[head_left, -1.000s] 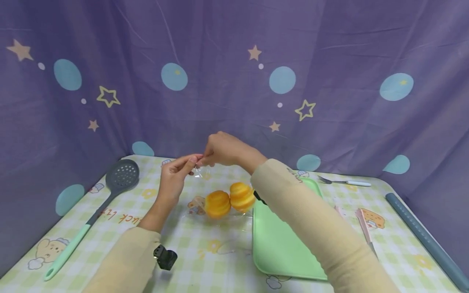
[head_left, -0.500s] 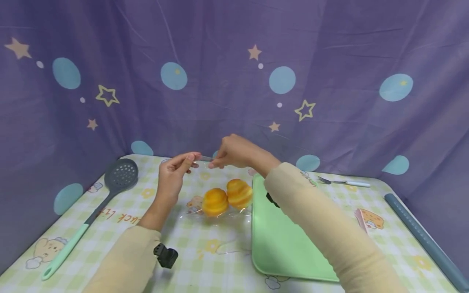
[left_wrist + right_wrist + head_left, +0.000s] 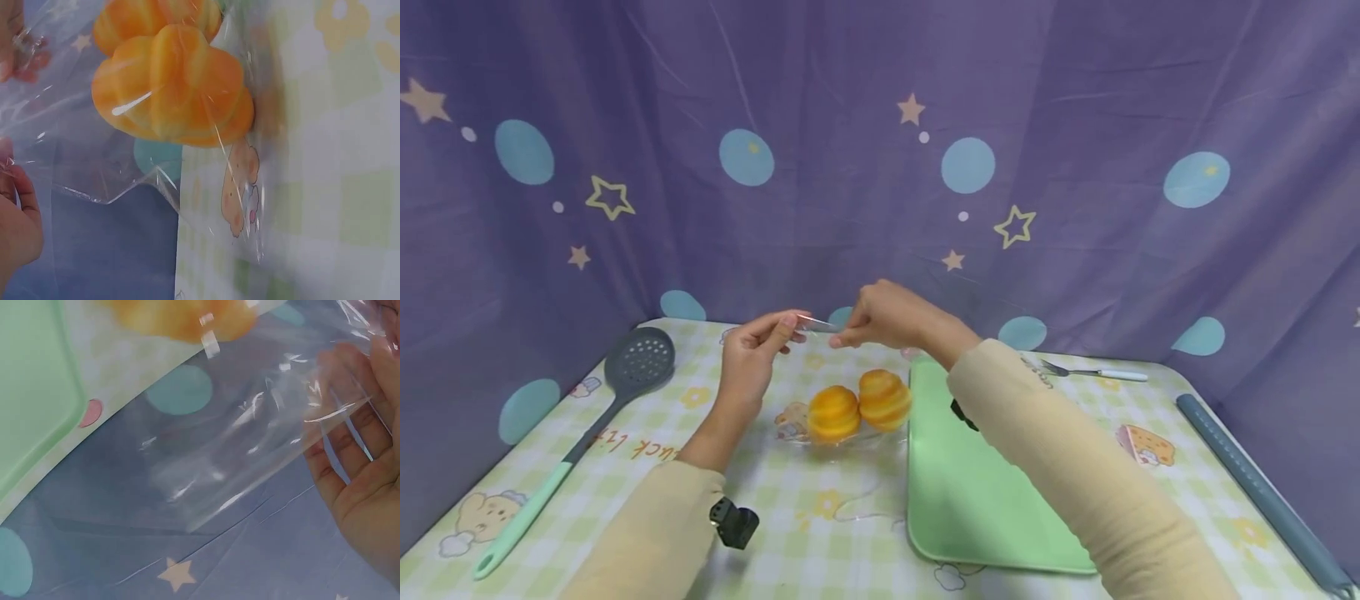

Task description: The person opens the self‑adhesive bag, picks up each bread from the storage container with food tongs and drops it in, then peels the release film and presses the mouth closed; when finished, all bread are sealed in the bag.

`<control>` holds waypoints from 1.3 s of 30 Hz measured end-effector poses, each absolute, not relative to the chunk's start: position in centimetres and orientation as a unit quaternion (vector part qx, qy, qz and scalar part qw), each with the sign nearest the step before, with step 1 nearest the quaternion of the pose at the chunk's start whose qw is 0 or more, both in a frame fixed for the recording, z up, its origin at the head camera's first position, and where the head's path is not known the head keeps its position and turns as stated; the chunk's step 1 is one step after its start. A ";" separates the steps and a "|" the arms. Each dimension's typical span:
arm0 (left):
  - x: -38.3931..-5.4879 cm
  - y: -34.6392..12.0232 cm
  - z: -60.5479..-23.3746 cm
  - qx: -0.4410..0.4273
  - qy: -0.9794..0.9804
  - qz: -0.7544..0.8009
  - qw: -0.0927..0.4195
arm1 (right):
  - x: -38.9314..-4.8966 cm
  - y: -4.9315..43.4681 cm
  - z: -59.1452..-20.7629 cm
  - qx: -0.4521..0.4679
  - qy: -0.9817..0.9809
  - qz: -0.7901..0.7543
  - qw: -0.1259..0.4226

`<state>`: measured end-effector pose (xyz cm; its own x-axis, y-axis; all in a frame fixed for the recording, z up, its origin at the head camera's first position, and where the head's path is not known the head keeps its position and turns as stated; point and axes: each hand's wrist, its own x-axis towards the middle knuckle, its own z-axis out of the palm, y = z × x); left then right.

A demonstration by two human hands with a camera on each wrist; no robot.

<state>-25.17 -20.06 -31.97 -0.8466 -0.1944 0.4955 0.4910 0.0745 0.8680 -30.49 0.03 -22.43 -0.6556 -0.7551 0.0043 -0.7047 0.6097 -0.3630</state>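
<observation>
A clear plastic bag (image 3: 106, 169) hangs from both hands above the back of the table. My left hand (image 3: 748, 358) pinches one side of its top edge between thumb and fingers. On the other side, my right hand (image 3: 887, 312) pinches the edge, so the edge is stretched across the gap between the hands. Two orange-yellow ridged bread rolls, a left roll (image 3: 833, 414) and a right roll (image 3: 884, 400), lie side by side in the lower part of the bag. In the left wrist view the film shines over them.
A light green tray (image 3: 992, 500) lies right of the rolls, partly under the right sleeve. At the left is a slotted skimmer (image 3: 640, 362) with a mint handle. A fork (image 3: 1093, 372) and a long grey-blue bar (image 3: 1255, 487) lie at the right. A purple curtain (image 3: 820, 100) stands behind.
My right hand has moved right, away from my left, spreading the bag's edge between them. The left hand stays nearly in place. My right sleeve now covers more of a pink-handled item at the right.
</observation>
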 end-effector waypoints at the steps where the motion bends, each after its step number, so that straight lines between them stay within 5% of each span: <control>1: -25.1 -20.1 -31.9 -0.107 -0.688 -0.671 0.256 | -30.5 0.2 -22.5 -0.408 0.894 -0.168 0.075; 39: -25.4 -20.7 -32.4 -0.109 -0.665 -0.691 0.263 | -31.2 5.6 -24.4 -0.414 0.896 -0.141 0.076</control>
